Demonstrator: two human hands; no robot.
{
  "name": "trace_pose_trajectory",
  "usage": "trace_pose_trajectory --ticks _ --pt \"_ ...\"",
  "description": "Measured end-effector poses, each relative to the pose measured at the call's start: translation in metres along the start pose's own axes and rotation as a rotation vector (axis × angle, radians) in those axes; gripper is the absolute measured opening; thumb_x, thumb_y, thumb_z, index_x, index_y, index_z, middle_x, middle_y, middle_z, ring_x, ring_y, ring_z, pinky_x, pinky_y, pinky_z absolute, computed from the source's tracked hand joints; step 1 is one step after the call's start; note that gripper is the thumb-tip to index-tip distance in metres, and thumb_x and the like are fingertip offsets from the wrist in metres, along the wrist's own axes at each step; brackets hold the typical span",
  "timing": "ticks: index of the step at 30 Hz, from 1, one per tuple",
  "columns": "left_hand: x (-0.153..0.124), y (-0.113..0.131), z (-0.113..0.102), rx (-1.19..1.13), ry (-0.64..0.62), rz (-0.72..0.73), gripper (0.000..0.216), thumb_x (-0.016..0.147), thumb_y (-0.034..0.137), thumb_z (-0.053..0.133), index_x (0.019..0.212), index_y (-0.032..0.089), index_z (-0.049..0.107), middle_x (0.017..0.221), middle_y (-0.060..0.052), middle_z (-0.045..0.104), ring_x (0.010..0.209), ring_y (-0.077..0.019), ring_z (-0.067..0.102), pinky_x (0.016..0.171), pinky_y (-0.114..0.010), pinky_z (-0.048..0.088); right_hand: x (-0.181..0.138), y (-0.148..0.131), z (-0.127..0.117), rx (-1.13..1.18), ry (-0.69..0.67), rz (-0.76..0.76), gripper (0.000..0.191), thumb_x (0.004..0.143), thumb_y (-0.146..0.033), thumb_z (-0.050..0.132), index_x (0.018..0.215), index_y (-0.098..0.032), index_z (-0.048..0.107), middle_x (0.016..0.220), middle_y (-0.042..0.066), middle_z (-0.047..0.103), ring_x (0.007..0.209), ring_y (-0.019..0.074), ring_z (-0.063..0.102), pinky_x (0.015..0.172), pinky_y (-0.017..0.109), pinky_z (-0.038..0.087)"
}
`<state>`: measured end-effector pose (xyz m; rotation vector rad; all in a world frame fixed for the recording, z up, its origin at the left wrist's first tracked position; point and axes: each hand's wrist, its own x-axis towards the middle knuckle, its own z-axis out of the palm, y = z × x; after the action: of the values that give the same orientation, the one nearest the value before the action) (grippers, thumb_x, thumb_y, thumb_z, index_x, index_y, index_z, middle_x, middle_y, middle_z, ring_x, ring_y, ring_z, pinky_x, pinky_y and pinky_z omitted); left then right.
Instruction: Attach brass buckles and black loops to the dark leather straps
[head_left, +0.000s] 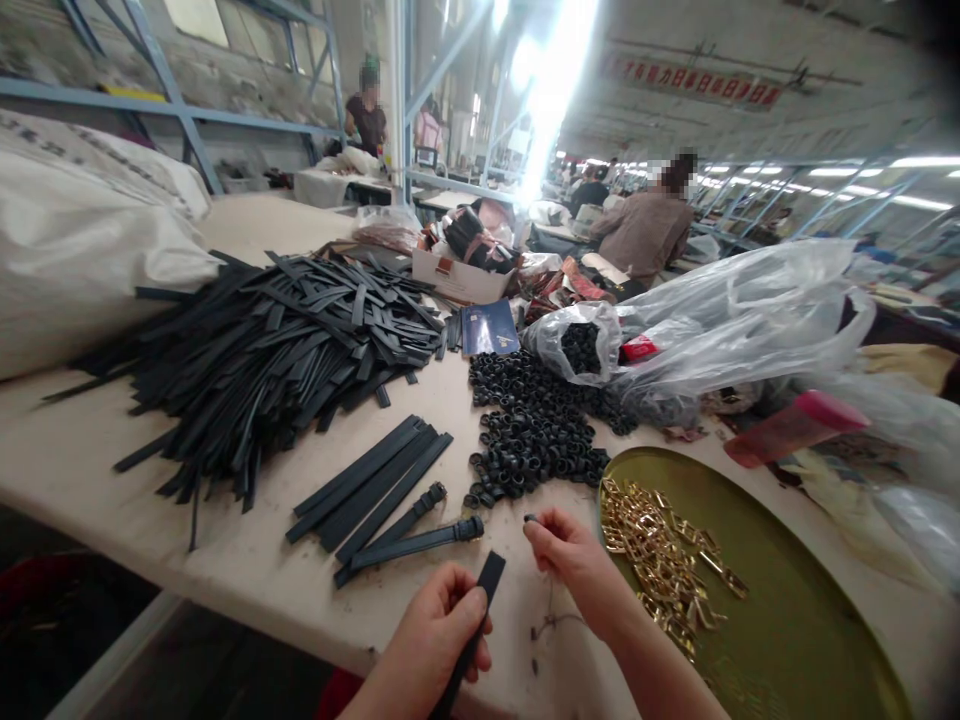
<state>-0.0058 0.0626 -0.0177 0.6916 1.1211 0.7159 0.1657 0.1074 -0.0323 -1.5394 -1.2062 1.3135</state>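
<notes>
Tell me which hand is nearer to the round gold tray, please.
Right. The right hand sits just beside the gold tray's left rim, pinching a small black loop. The left hand is farther left, holding a black strap.

Red banner (694,85) high on the far wall with a row of characters too blurred to read, faint illegible print on the white sack (82,215), no other text readable

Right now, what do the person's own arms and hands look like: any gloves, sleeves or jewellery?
Both are bare: the left hand and right hand wear no gloves, and no rings show on the fingers. The right forearm is uncovered to the picture's edge, with no sleeve, watch or bracelet. Little shows of the left arm.
</notes>
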Motion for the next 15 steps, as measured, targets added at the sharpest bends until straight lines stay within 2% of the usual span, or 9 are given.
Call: trace_pose_trajectory --ticks 2,5,7,10,15 --pt "0.001 0.003 0.010 0.033 -0.026 0.053 0.019 0.072 0.035 0.051 0.070 0.019 0.040 0.056 0.006 0.053 0.040 -0.0054 0.048 0.039 -0.016 0.034 -0.018 -0.001 -0.003 0.417 -0.053 0.168 0.023 0.071 -0.039 0.063 0.068 -0.018 0.054 0.061 -0.003 0.053 0.053 0.0100 0.047 0.052 0.022 0.038" --pt "-0.001 0.000 0.024 0.106 -0.073 0.098 0.017 0.072 0.033 0.050 0.068 0.019 0.039 0.053 0.007 0.051 0.038 -0.0059 0.046 0.039 -0.017 0.033 -0.041 -0.005 0.001 0.729 -0.006 0.233 0.021 0.065 -0.034 0.071 0.068 -0.018 0.058 0.068 -0.001 0.059 0.058 0.0093 0.051 0.055 0.020 0.042" --pt "-0.002 -0.005 0.030 0.178 -0.087 0.120 0.016 0.071 0.031 0.050 0.066 0.019 0.040 0.051 0.007 0.049 0.037 -0.0062 0.045 0.038 -0.017 0.032 -0.051 -0.007 0.005 0.824 0.024 0.234 0.021 0.063 -0.032 0.073 0.076 -0.020 0.061 0.067 -0.002 0.060 0.059 0.0094 0.054 0.057 0.020 0.044" --pt "-0.006 -0.014 0.034 0.281 -0.055 0.204 0.015 0.073 0.029 0.048 0.065 0.020 0.041 0.050 0.008 0.046 0.040 -0.0075 0.046 0.040 -0.017 0.034 -0.060 -0.006 0.010 0.886 0.030 0.225 0.031 0.063 -0.033 0.073 0.091 -0.022 0.062 0.067 -0.004 0.061 0.060 0.0090 0.055 0.058 0.019 0.045" --pt "-0.012 -0.019 0.035 0.380 0.031 0.300 0.014 0.076 0.028 0.046 0.064 0.020 0.042 0.050 0.007 0.044 0.044 -0.0095 0.048 0.045 -0.019 0.037 -0.073 0.003 0.013 0.937 0.092 0.240 0.025 0.063 -0.033 0.073 0.082 -0.021 0.063 0.072 -0.002 0.063 0.063 0.0097 0.058 0.058 0.019 0.046"
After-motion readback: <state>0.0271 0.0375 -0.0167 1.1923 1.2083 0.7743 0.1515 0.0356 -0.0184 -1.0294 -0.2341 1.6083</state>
